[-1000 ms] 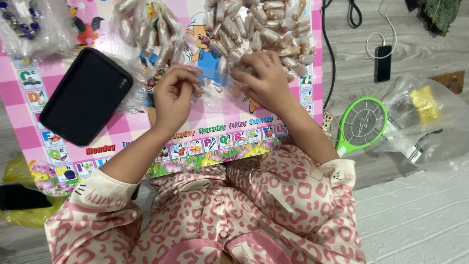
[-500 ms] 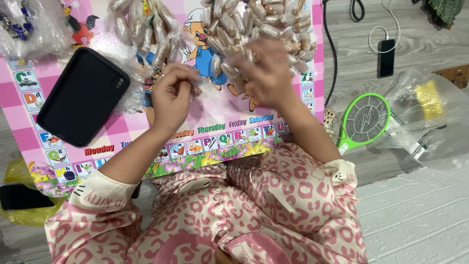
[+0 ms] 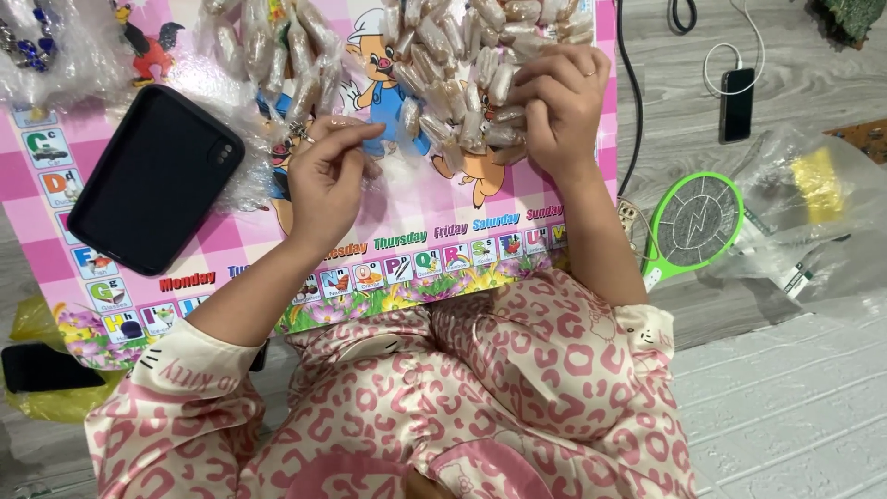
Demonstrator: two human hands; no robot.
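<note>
Black phone flat on pink mat; left hand pinching something small, too tiny to tell; right hand closed over small clear packets. Mid-sorting, apparently; careful fingertip separation needed.

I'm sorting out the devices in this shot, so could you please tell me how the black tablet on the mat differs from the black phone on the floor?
The tablet is far larger than the phone. The tablet lies tilted on the pink mat, by the left hand; the phone lies nearly straight on the grey floor, beyond the right hand. The phone has a white cable running to it; the tablet shows none. Both are black.
</note>
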